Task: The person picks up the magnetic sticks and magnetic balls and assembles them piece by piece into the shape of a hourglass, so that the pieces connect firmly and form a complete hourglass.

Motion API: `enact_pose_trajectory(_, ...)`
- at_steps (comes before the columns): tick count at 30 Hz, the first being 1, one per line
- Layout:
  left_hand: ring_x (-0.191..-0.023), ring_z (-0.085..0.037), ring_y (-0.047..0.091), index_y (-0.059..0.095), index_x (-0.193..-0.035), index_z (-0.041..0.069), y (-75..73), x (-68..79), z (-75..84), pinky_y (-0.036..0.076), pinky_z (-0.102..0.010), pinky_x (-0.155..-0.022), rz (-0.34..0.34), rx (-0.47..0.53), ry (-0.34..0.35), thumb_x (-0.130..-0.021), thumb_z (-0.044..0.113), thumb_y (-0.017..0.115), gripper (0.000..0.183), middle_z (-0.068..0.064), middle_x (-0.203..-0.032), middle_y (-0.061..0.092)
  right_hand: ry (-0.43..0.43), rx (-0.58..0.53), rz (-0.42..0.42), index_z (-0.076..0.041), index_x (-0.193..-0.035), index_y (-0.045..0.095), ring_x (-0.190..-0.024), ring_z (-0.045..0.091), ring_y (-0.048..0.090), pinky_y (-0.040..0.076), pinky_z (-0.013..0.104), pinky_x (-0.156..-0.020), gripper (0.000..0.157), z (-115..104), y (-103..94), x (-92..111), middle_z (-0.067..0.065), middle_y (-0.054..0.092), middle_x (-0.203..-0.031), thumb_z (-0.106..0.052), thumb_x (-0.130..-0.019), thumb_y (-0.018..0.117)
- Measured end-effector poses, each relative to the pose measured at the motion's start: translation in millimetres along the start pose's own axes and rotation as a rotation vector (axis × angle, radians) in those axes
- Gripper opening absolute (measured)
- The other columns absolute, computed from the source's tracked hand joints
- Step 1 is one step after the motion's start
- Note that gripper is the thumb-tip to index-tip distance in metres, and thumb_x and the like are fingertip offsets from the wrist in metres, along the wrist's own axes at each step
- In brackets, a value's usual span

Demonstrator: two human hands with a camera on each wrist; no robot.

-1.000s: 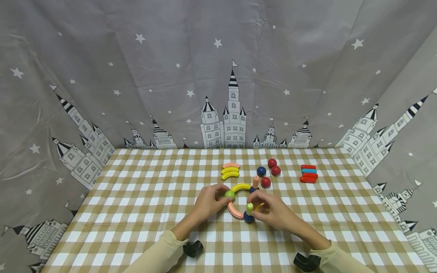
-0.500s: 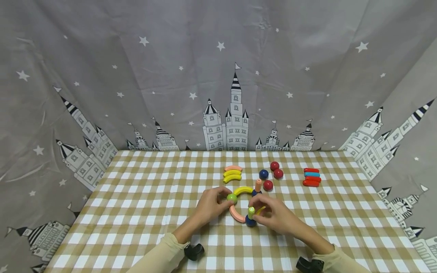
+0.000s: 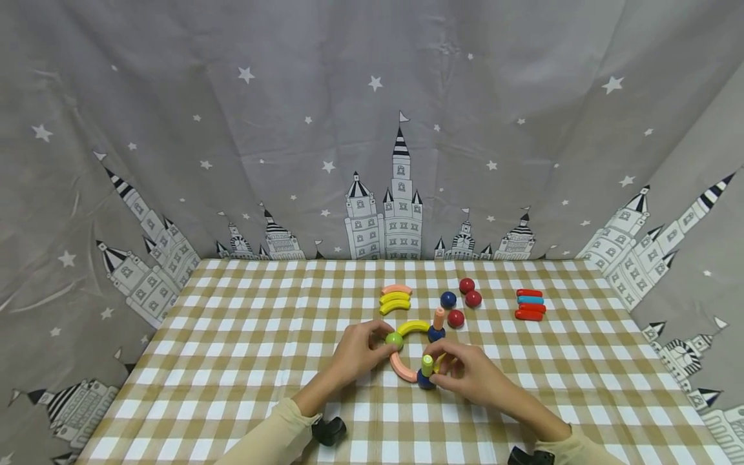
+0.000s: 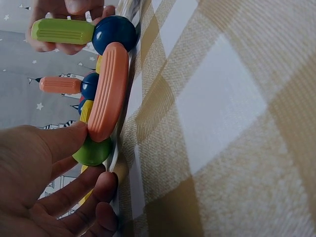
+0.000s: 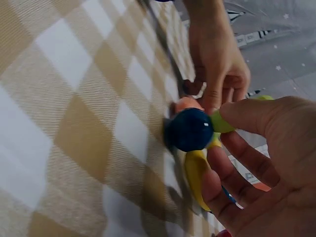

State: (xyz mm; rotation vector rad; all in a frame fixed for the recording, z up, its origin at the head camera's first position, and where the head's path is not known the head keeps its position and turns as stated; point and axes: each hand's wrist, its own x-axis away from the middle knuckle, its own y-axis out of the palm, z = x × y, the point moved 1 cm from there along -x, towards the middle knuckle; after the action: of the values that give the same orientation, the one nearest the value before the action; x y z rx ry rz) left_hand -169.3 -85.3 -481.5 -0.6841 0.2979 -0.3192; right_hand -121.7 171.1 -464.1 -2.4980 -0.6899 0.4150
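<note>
A ring of curved toy rods and balls lies in front of me. My left hand (image 3: 361, 349) pinches its green ball (image 3: 394, 341) between thumb and fingers. A yellow curved rod (image 3: 414, 327) and an orange curved rod (image 4: 110, 94) run from that ball to two blue balls. On the near blue ball (image 5: 190, 129) stands a green rod (image 3: 427, 365), which my right hand (image 3: 473, 371) grips low down. Its fingers also lie against another yellow curved rod (image 5: 196, 174), partly hidden by them. An orange rod (image 3: 438, 318) stands on the far blue ball (image 3: 436, 334).
Behind the ring are a loose blue ball (image 3: 448, 299) and several red balls (image 3: 473, 299). Two yellow curved rods (image 3: 394, 306) lie beside an orange one (image 3: 396, 290). Red rods (image 3: 530, 315) and a blue rod (image 3: 530, 299) lie at right on the checked tablecloth (image 3: 261, 336).
My right hand's fingers have shifted slightly toward me, uncovering more of the far blue ball. My left hand keeps its hold on the green ball. The head view has tilted a little.
</note>
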Motion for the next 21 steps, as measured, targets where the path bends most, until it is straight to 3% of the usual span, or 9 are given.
enact_pose_trajectory(7,-0.066,-0.006,0.053,0.075,-0.117,0.010,-1.7,-0.6,-0.7,0.045,-0.024,-0.060,-0.033,-0.015,0.001,-0.091,0.023,0.080,0.029,0.001,-0.098,0.074,-0.020,0.081,-0.004,-0.013,-0.117,0.068,-0.070,0.004,0.057,0.050,0.023,-0.058,0.031,3,8.0,0,-0.004,0.066,-0.095,-0.012,-0.089,0.082)
enact_pose_trajectory(14,-0.063,-0.006,0.051,0.076,-0.110,0.008,-5.5,1.1,-0.1,0.043,-0.023,-0.057,-0.054,0.005,0.033,-0.090,0.019,0.081,0.023,0.003,-0.091,0.071,0.023,0.118,-0.022,-0.015,-0.115,0.068,-0.070,0.007,0.056,0.048,0.023,-0.060,0.030,2,6.8,-1,-0.007,0.063,-0.094,-0.012,-0.088,0.081)
enact_pose_trajectory(21,-0.059,-0.007,0.050,0.076,-0.102,0.013,-11.9,6.4,-4.9,0.041,-0.022,-0.053,-0.109,0.014,0.065,-0.086,0.022,0.085,0.020,0.005,-0.082,0.067,0.055,0.120,-0.071,-0.016,-0.114,0.069,-0.072,0.011,0.056,0.049,0.023,-0.062,0.029,2,-1.6,-1,-0.001,0.063,-0.090,-0.008,-0.089,0.079)
